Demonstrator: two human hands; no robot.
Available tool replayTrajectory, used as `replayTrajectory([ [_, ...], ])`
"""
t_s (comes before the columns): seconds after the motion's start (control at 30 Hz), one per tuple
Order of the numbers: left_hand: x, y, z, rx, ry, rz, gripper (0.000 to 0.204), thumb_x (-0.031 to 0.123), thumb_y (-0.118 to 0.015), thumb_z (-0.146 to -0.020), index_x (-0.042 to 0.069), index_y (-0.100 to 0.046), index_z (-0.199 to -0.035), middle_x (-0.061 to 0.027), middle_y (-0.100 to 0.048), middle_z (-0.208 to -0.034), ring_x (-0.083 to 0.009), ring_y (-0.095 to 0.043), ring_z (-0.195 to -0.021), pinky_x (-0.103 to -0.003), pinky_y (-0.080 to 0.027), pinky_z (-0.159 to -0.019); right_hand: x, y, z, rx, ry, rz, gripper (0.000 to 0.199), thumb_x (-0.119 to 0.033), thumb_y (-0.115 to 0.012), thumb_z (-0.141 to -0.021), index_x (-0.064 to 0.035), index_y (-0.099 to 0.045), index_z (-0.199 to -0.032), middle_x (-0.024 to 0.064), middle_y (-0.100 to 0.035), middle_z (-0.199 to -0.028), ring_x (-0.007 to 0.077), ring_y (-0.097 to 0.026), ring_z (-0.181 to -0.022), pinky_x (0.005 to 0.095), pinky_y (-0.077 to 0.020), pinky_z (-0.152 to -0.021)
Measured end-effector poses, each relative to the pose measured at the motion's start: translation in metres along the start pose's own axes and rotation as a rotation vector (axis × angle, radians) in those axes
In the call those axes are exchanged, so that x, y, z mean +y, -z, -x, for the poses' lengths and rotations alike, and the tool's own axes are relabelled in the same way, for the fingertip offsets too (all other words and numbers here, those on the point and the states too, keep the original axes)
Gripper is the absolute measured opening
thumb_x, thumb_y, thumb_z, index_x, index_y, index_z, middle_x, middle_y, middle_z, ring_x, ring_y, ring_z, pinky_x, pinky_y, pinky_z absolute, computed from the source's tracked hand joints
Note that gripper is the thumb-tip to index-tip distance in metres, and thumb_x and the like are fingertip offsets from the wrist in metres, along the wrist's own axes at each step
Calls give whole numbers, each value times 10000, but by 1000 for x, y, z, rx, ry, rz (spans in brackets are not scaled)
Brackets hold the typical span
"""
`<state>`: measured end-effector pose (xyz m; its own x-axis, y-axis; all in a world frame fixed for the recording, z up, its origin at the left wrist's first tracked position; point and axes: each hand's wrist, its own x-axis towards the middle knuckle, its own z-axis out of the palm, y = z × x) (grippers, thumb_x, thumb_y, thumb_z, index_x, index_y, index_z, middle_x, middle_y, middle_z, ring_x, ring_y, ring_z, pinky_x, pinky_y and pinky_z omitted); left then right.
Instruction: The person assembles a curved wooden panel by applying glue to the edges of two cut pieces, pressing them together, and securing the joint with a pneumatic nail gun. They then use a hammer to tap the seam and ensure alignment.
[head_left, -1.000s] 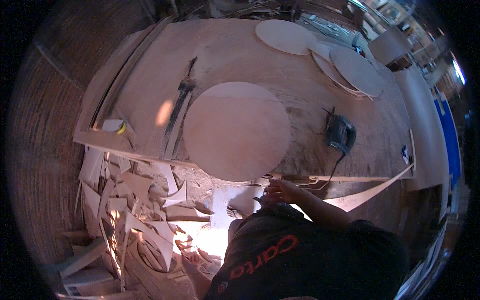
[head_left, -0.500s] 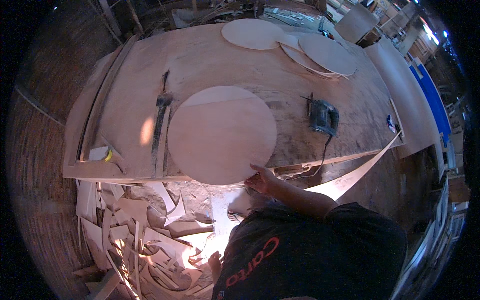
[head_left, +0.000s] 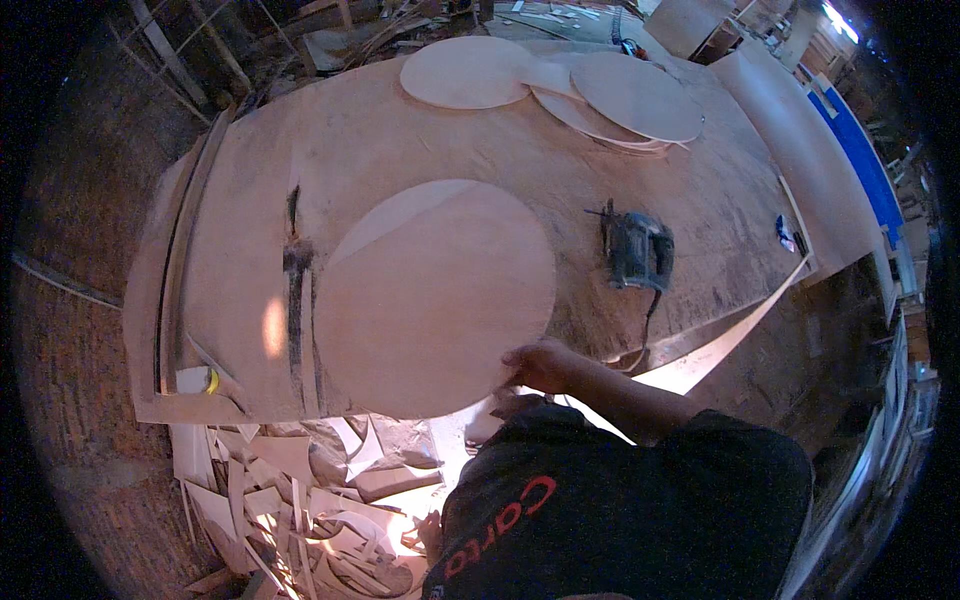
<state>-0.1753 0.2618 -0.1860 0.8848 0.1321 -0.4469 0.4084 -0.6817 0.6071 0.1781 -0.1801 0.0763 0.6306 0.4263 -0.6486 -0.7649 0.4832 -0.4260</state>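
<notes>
A large round plywood disc (head_left: pixel 430 300) lies at the near edge of the worktable, its rim reaching past that edge. A paler band crosses its far left part. My right hand (head_left: pixel 538 366) is closed on the disc's near right rim, with the thumb on top and the other fingers mostly hidden beneath. My left hand (head_left: pixel 431 530) hangs low beside my body, above the offcuts; it is dim and its fingers cannot be made out. To the right of the disc a dark jigsaw (head_left: pixel 637 248) rests on the table, its cord running toward the near edge.
More plywood discs (head_left: pixel 637 97) lie overlapping at the far side of the worktable (head_left: pixel 240 220). A slotted strip (head_left: pixel 296 300) is left of the disc. A yellow-and-white item (head_left: pixel 198 380) sits near the left corner. Wood offcuts (head_left: pixel 330 520) are heaped on the floor.
The disc has turned counterclockwise, its pale band now slanting more steeply. My right hand still grips the rim. The whole view has shifted a little.
</notes>
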Motion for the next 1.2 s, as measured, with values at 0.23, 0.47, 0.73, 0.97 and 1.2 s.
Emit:
replayTrajectory([
  [0.23,100,16,-39,45,528,563,460,328,-672,-904,-19,-605,-1199,-145,-700,-951,-232,-698,-834,-369,-546,-666,-83,20,-35,-99,239,-166,238,-134,-655,-855,-33,-623,-1068,104,-668,-962,255,-658,-926,449,-536,-875],
  [0.47,141,29,-32,83,655,661,536,284,-672,-891,-10,-512,-1309,-155,-671,-1037,-243,-706,-783,-328,-525,-559,-219,33,-224,-340,512,-229,162,-171,-670,-865,-75,-639,-992,54,-683,-960,221,-671,-888,397,-588,-800],
  [0.73,121,-15,77,241,39,737,482,164,-752,-855,-37,-541,-1239,-117,-709,-886,-152,-651,-685,-260,-521,-591,-361,78,-399,-241,613,-252,162,-166,-611,-921,-19,-640,-984,141,-703,-924,272,-703,-790,384,-622,-690],
  [0.97,204,-28,98,252,770,642,541,287,-773,-818,-56,-602,-1199,-150,-728,-922,-187,-689,-837,-323,-556,-736,-468,72,-453,55,659,-238,550,-199,-656,-895,25,-397,-1326,194,-537,-1212,368,-561,-1060,471,-512,-933],
  [1.2,233,-67,126,249,722,382,495,379,-721,-831,47,-662,-1193,-171,-714,-1061,-273,-699,-926,-391,-556,-857,-359,-46,-357,255,671,465,623,-442,-535,-951,-73,-414,-1437,189,-377,-1466,315,-380,-1353,447,-291,-1132],
])
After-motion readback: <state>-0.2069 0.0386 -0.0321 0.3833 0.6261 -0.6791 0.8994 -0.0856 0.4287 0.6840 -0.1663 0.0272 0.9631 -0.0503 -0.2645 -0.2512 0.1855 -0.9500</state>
